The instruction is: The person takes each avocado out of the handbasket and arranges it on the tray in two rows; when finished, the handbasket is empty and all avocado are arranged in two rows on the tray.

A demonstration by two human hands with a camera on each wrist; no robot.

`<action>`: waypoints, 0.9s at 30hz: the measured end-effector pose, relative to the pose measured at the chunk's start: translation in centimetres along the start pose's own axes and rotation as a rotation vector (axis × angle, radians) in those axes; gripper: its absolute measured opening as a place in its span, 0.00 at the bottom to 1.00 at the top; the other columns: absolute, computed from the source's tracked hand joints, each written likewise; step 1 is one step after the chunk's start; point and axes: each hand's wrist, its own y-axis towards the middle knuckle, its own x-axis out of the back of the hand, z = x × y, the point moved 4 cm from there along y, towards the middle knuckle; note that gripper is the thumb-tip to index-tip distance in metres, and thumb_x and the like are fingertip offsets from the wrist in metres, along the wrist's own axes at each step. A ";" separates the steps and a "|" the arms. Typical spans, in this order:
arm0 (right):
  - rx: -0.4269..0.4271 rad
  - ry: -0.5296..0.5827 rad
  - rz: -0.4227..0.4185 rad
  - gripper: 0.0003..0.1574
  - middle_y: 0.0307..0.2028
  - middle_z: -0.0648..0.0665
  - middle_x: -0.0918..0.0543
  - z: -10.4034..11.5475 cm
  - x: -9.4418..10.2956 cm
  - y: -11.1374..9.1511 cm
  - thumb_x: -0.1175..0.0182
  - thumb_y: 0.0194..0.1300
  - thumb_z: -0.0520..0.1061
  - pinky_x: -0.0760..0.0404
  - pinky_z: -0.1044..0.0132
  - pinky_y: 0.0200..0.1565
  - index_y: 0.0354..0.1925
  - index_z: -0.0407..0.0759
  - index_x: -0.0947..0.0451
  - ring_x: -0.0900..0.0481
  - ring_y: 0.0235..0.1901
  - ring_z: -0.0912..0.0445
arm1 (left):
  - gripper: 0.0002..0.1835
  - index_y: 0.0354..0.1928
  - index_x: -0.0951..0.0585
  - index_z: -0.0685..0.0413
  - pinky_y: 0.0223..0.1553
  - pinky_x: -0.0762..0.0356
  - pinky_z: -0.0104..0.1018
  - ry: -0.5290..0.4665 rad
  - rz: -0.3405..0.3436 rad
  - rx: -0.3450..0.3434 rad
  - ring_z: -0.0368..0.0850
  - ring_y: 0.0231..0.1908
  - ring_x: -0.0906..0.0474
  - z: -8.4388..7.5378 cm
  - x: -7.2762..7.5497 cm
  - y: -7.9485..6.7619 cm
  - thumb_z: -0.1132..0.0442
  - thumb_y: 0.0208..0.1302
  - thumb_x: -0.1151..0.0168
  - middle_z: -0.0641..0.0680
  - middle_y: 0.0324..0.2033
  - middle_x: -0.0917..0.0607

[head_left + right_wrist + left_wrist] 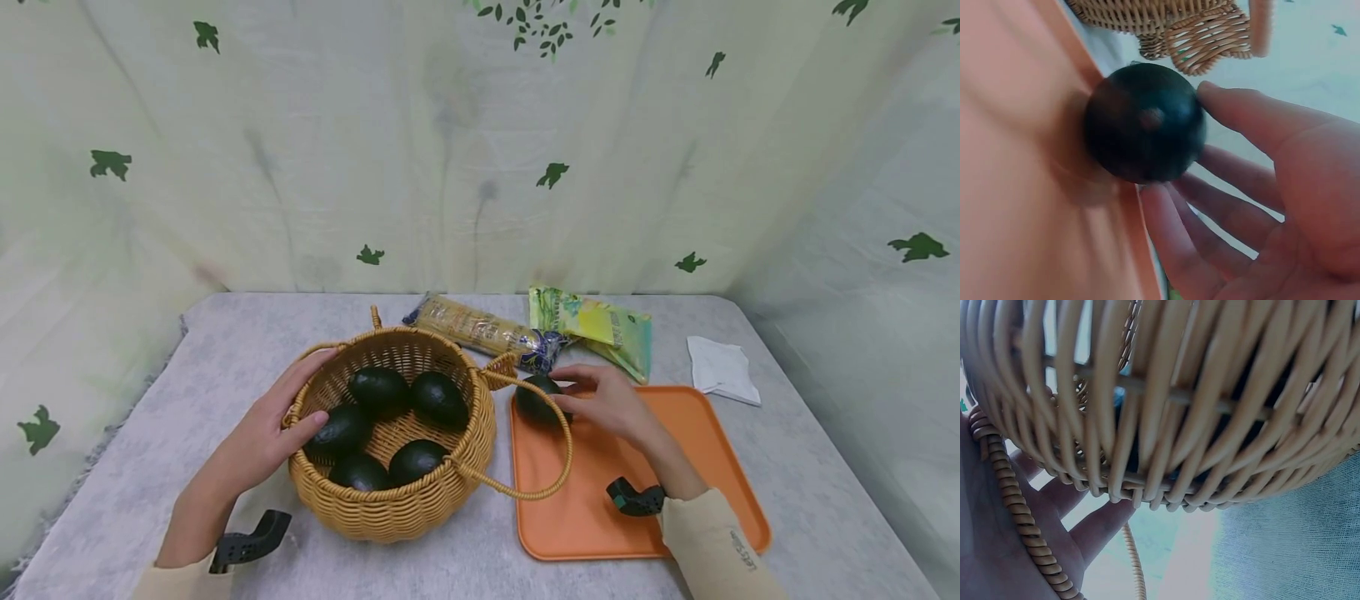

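Note:
A round wicker basket (375,518) stands left of the middle with several dark avocados (378,392) inside. My left hand (251,433) grips its left rim, thumb over the inside and fingers along the outer wall. One wicker handle (1025,525) crosses the left palm in the left wrist view; another hangs out over the tray. At the far left corner of an orange tray (577,517), my right hand (607,402) holds a single dark avocado (1144,125) between thumb and fingertips. That avocado appears close over the tray's rim in the right wrist view.
Behind the basket lies a long clear pack of pale sticks (480,325) with blue ends. Green and yellow packets (592,321) overlap its right end. A white folded tissue (723,368) lies beyond the tray's right corner. Patterned cloth walls (480,150) enclose the table.

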 end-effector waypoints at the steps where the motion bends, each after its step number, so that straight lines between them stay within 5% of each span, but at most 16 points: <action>1: -0.005 0.005 0.007 0.26 0.57 0.40 0.15 0.1 0.0 0.0 0.28 0.66 0.49 0.14 0.57 0.46 0.60 0.45 0.17 0.15 0.55 0.46 | 0.41 0.81 0.42 0.33 0.58 0.24 0.45 0.001 0.000 0.000 0.49 0.66 0.32 0.0 0.0 0.0 0.60 0.69 0.39 0.49 0.76 0.36; 5: -0.036 0.051 0.046 0.25 0.57 0.39 0.16 0.2 -0.1 -0.2 0.30 0.67 0.48 0.13 0.59 0.43 0.60 0.43 0.17 0.15 0.54 0.46 | 0.41 0.81 0.42 0.33 0.60 0.26 0.48 0.000 0.000 -0.004 0.47 0.66 0.32 -0.1 0.0 0.0 0.61 0.69 0.39 0.49 0.76 0.36; 10: -0.069 0.078 0.088 0.25 0.57 0.38 0.17 0.1 -0.2 -0.4 0.32 0.69 0.45 0.12 0.58 0.41 0.63 0.42 0.19 0.16 0.54 0.46 | 0.40 0.80 0.42 0.34 0.58 0.28 0.31 -0.007 -0.007 -0.008 0.45 0.66 0.32 0.1 -0.1 0.0 0.62 0.69 0.40 0.48 0.76 0.36; 22: -0.017 -0.082 0.096 0.26 0.56 0.46 0.16 0.5 -0.1 -0.6 0.30 0.67 0.52 0.15 0.58 0.48 0.61 0.48 0.18 0.18 0.56 0.47 | 0.40 0.81 0.42 0.33 0.60 0.26 0.42 0.012 -0.016 -0.003 0.41 0.67 0.33 0.3 -0.2 0.0 0.62 0.70 0.40 0.46 0.76 0.36; 27: 0.021 -0.107 0.095 0.24 0.56 0.45 0.15 0.8 0.0 -0.7 0.32 0.68 0.50 0.17 0.53 0.53 0.61 0.46 0.18 0.17 0.56 0.46 | 0.40 0.81 0.42 0.34 0.58 0.28 0.31 0.004 -0.019 -0.008 0.39 0.66 0.33 0.4 -0.2 -0.1 0.62 0.70 0.41 0.46 0.75 0.36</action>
